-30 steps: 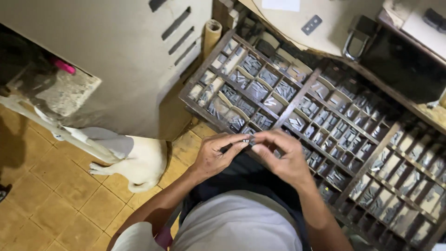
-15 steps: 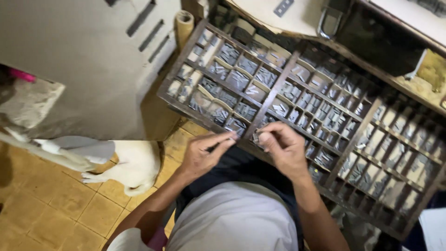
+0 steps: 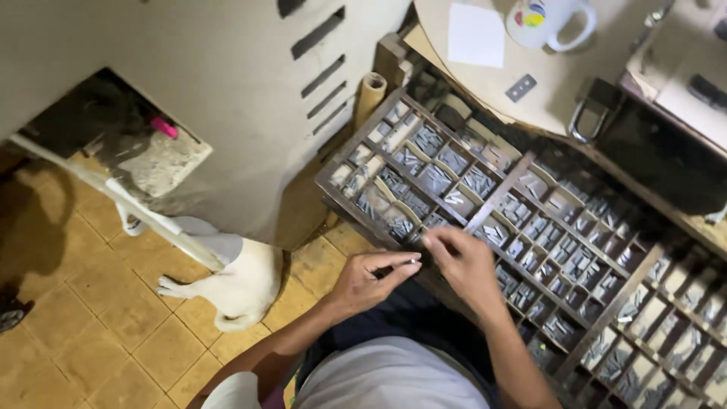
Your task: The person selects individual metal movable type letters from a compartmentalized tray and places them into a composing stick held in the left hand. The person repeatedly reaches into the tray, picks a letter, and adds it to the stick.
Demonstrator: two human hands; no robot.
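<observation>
Fingers (image 3: 400,266) of left hand (image 3: 369,282) pinch small metal piece (image 3: 413,262), right hand (image 3: 467,266) touching it.

The small metal piece (image 3: 409,263) pinched in the left hand (image 3: 369,282) is too tiny to identify, perhaps type.

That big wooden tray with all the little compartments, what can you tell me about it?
The wooden tray is dark and worn, split by thin slats into many small boxes, most holding small grey metal pieces. It sits tilted beside a round table, running from the middle to the lower right. The right hand reaches over its near edge; the left hand pinches a small metal piece just before it.
</observation>
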